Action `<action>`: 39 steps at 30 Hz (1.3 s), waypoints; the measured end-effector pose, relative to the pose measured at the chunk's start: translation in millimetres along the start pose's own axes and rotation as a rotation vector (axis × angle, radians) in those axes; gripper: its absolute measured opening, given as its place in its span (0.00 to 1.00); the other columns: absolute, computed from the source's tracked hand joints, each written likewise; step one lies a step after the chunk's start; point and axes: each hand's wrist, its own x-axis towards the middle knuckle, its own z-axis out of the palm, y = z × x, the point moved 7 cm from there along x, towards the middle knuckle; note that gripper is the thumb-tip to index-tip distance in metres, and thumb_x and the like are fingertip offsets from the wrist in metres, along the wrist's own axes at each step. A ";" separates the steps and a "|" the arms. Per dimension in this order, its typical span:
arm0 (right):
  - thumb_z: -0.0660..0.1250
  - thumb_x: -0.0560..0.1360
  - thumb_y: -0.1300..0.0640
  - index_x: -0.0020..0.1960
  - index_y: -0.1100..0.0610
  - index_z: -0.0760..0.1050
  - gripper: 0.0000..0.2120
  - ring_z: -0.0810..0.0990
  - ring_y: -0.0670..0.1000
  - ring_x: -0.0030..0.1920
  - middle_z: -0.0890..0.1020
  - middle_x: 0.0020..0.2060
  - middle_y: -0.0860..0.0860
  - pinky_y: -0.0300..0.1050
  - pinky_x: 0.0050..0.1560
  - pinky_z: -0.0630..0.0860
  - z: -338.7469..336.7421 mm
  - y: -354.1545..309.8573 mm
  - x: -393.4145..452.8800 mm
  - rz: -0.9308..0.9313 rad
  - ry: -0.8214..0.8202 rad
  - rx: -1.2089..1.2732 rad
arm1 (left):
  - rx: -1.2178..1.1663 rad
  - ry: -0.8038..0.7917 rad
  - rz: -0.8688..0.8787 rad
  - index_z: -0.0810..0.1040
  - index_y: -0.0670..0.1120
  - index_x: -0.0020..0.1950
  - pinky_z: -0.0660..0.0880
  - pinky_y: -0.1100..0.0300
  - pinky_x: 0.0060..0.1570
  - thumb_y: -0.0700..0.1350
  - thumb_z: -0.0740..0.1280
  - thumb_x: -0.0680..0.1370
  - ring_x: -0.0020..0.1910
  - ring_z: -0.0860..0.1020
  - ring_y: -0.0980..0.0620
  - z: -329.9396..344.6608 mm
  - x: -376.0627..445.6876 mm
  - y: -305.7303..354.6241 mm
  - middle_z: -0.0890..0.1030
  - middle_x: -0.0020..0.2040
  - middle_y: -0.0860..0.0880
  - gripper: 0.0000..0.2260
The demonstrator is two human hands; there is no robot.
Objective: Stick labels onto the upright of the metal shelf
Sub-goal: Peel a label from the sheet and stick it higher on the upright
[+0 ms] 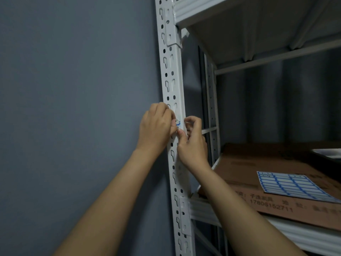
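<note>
Up on the white slotted upright (177, 93), both hands' grips pinch a small blue-edged label (178, 123).

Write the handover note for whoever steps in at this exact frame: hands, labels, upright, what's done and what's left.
Left hand: fingers curled, pinching a small blue-edged label against the white upright.
Right hand: thumb on the upright's front edge just below the label, fingers curled behind it.
Label sheet: lying flat on the cardboard box on the lower shelf, to the right; most labels appear to be on it.
Done: one label is at the upright, partly hidden by the fingers; whether it is fully stuck cannot be told.
Left: press it flat, then peel and stick more labels from the sheet.
</note>
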 end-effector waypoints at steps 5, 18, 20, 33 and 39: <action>0.61 0.79 0.60 0.61 0.52 0.63 0.13 0.77 0.53 0.60 0.78 0.60 0.50 0.54 0.59 0.74 -1.0 -2.6 0.4 0.011 -0.003 -0.003 | 0.011 -0.054 -0.011 0.76 0.43 0.36 0.70 0.58 0.32 0.47 0.57 0.69 0.42 0.64 0.51 3.2 4.2 -4.0 0.75 0.38 0.46 0.11; 0.62 0.79 0.60 0.59 0.50 0.62 0.13 0.79 0.54 0.55 0.79 0.56 0.52 0.56 0.55 0.76 -0.5 -0.1 3.1 0.003 -0.007 -0.001 | -0.263 -0.073 -0.276 0.77 0.43 0.46 0.69 0.56 0.42 0.52 0.56 0.74 0.48 0.71 0.47 -19.2 -10.2 -17.4 0.76 0.47 0.46 0.15; 0.61 0.79 0.60 0.59 0.51 0.63 0.12 0.79 0.54 0.55 0.79 0.57 0.52 0.55 0.56 0.75 -0.9 0.2 3.2 0.001 -0.008 0.004 | -0.269 -0.092 -0.261 0.78 0.43 0.48 0.70 0.55 0.44 0.52 0.56 0.75 0.49 0.71 0.46 -19.1 -9.7 -16.7 0.75 0.49 0.46 0.16; 0.61 0.79 0.58 0.59 0.50 0.63 0.11 0.78 0.53 0.58 0.78 0.58 0.51 0.53 0.56 0.75 0.1 3.0 4.3 -0.031 -0.028 0.019 | -0.197 -0.112 -0.202 0.79 0.44 0.43 0.65 0.60 0.39 0.42 0.71 0.73 0.45 0.73 0.47 -10.7 -14.6 -0.1 0.76 0.44 0.48 0.03; 0.62 0.79 0.59 0.56 0.46 0.61 0.13 0.79 0.54 0.55 0.79 0.55 0.52 0.58 0.55 0.76 0.7 4.9 4.4 -0.034 -0.008 0.065 | -0.335 -0.033 -0.348 0.78 0.44 0.45 0.67 0.59 0.41 0.48 0.62 0.77 0.47 0.71 0.50 -26.3 -19.4 -14.3 0.75 0.46 0.49 0.09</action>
